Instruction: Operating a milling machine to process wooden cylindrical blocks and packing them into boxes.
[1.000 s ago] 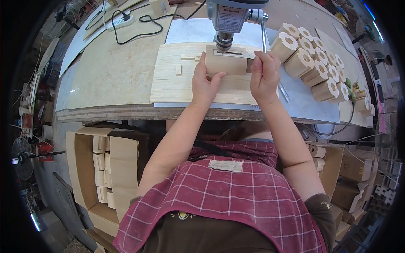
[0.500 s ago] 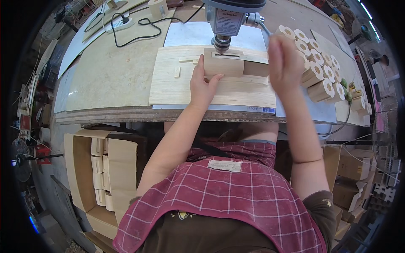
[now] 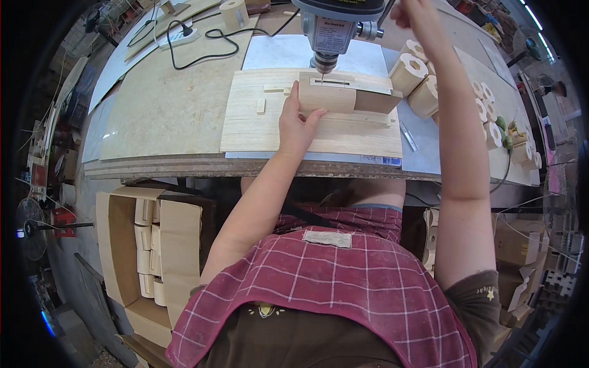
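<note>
Pale wooden block with a slotted top [image 3: 325, 99] held beneath a grey bench drill [image 3: 334, 35], on a pale wooden board [image 3: 261, 136].
The block's left end and front are clamped by the left hand [image 3: 299, 127], fingers and thumb spread, probably to prevent shifting; the slot is placed below the thin metal bit [image 3: 322, 79], apparently for alignment; the right hand [image 3: 419, 13] is raised beside the grey metal lever [image 3: 384, 13], fingers curled, but whether the lever is gripped cannot be told.
</note>
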{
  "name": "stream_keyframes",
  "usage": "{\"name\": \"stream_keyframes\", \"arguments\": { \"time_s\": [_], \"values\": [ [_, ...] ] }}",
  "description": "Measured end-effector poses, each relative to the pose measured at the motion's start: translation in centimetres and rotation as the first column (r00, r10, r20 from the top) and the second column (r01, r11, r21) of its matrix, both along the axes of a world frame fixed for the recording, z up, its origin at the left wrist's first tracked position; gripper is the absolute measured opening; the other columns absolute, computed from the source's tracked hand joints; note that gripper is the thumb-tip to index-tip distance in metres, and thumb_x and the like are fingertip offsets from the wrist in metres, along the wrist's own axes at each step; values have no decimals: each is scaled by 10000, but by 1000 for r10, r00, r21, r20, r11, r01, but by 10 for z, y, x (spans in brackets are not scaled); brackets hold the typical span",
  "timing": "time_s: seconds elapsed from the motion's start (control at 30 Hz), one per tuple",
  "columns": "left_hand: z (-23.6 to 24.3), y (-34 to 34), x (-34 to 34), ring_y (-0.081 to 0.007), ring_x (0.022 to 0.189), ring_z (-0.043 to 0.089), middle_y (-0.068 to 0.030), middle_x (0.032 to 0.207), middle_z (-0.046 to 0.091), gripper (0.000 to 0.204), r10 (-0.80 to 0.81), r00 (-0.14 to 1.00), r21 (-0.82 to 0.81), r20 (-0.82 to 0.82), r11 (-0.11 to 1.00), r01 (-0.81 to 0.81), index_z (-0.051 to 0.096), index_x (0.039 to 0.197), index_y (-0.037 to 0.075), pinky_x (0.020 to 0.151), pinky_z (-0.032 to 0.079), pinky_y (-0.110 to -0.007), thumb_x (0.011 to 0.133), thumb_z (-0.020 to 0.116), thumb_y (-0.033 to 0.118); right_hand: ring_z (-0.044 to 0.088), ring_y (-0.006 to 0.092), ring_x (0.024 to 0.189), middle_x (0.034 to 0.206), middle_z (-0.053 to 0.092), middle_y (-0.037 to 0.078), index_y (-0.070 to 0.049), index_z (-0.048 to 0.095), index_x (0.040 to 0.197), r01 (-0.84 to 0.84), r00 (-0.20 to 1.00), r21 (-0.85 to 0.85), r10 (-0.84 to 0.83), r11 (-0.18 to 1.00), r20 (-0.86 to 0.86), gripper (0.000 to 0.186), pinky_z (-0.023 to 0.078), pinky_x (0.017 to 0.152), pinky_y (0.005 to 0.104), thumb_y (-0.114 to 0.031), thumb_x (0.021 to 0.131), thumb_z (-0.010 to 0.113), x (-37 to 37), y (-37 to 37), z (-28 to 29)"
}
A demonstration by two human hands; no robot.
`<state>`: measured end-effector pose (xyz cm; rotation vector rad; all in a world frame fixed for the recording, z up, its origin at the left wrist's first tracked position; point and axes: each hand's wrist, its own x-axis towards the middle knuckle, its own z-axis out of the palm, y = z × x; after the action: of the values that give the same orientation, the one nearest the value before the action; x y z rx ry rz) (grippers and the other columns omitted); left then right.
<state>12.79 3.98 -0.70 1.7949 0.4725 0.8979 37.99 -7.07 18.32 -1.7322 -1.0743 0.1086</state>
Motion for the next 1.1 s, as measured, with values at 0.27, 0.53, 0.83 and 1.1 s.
{"name": "stream_keyframes", "arguments": {
  "time_s": [0.27, 0.53, 0.83, 1.1],
  "values": [
    [29, 0, -25, -194, 793, 589, -128, 1075, 559, 777, -48, 976, -50, -215, 998, 38, 331, 1324, 95, 622, 465, -264, 646, 710, 82, 593, 254, 819, 895, 615, 156, -22, 572, 1049, 148, 964, -362, -53, 920, 261, 414, 461, 723, 325, -227, 713, 699, -100, -69, -118],
    [41, 10, -138, -110, 741, 592, -57, 960, 619, 785, -179, 932, -83, -316, 984, 161, 379, 1297, 105, 610, 461, -234, 605, 748, 68, 542, 159, 646, 723, 590, 115, -9, 602, 884, -99, 995, -419, 83, 903, -57, 270, 439, 614, 285, -119, 668, 721, -159, -130, -95],
    [63, 29, -184, -96, 704, 580, -58, 842, 624, 378, -68, 989, -768, -134, 638, -60, 551, 1068, -34, 642, 464, -208, 729, 673, 83, 520, 151, 657, 718, 546, 57, -8, 594, 814, -190, 978, -504, 119, 843, -171, 220, 405, 598, 245, 3, 626, 707, -202, -152, -73],
    [76, -6, -167, -105, 691, 595, -112, 818, 633, 372, 48, 993, -573, -107, 813, -101, 537, 1042, -47, 602, 468, -209, 733, 689, 96, 514, 124, 716, 765, 548, 26, -11, 614, 802, -153, 973, -214, 109, 965, -205, 199, 393, 638, 234, -2, 628, 711, -207, -145, -84]
  ]
}}
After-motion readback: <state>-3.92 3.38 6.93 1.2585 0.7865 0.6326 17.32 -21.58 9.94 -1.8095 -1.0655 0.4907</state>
